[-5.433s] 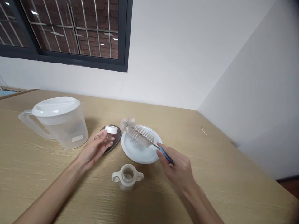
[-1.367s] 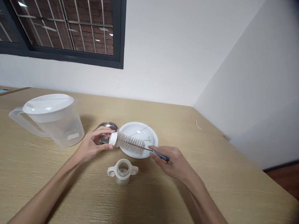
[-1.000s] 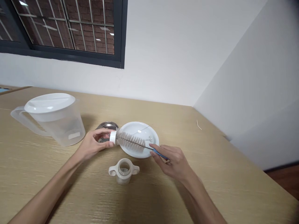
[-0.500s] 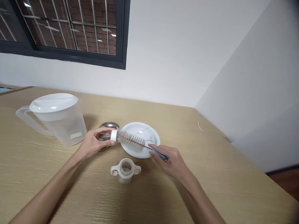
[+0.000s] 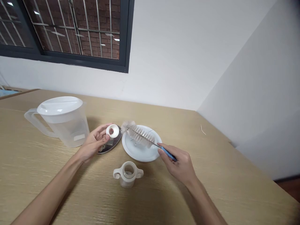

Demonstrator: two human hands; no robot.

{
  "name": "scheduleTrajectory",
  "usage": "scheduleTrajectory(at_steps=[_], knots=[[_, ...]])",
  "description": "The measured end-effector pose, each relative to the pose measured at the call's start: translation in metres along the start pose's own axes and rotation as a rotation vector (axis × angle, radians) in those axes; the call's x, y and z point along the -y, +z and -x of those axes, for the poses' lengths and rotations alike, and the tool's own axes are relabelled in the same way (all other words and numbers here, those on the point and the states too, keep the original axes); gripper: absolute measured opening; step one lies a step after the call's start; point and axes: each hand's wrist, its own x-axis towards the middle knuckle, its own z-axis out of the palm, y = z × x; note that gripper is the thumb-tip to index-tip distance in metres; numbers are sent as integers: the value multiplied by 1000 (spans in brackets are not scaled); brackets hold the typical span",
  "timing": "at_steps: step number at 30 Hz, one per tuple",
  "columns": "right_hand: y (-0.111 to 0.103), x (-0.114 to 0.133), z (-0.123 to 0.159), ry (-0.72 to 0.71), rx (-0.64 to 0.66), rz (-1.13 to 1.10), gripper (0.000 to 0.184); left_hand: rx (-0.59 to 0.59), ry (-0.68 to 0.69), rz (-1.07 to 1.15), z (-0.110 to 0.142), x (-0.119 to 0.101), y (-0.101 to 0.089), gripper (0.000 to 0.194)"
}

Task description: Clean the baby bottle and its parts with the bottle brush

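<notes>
My left hand (image 5: 93, 140) is closed round a white bottle collar (image 5: 115, 131), whose round opening faces me. Its fingers hide part of the collar's side. In my right hand (image 5: 180, 162) is the blue handle of a bottle brush (image 5: 140, 137), pinched between thumb and fingers. The pale bristles reach left over a white bowl (image 5: 133, 154), and the brush tip is apart from the collar, just right of it. Nearer to me stands a small clear bottle (image 5: 127, 182) with a white two-handled ring and an uncovered mouth.
A shiny metal dish (image 5: 117, 142) with small items lies beneath my left hand. On the left stands a translucent lidded water jug (image 5: 67, 128). A thin pale strip (image 5: 202, 129) lies to the right on the wooden table (image 5: 229, 178), which meets the white wall behind.
The brush has come out of the collar and moved up and right with my right hand. My left hand has turned the collar so its opening faces me.
</notes>
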Motion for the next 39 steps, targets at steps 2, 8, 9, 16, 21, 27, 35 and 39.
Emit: scheduleTrajectory(at_steps=[2, 8, 9, 16, 21, 27, 35, 39], knots=[[0, 0, 0, -8, -37, 26, 18, 5, -35, 74, 2, -1, 2, 57], [0, 0, 1, -16, -96, 66, 17, -15, -32, 181, 5, -5, 8, 59], [-1, 1, 1, -16, -103, 69, 17, -16, -33, 192, 6, -6, 9, 60], [-1, -1, 0, 6, -136, 83, 15, 39, -78, 210, 9, -9, 10, 65], [-1, 0, 0, -6, -133, 86, 15, 45, -58, 221, 9, -8, 12, 57], [0, 2, 1, -48, -154, 86, 16, 56, -57, 176, 9, -6, 12, 57], [8, 6, 4, -129, -84, 102, 22, -13, -89, -73, 4, 0, 15, 51], [14, 8, 5, -153, -29, 95, 24, -15, -69, -46, 4, 1, 22, 49]])
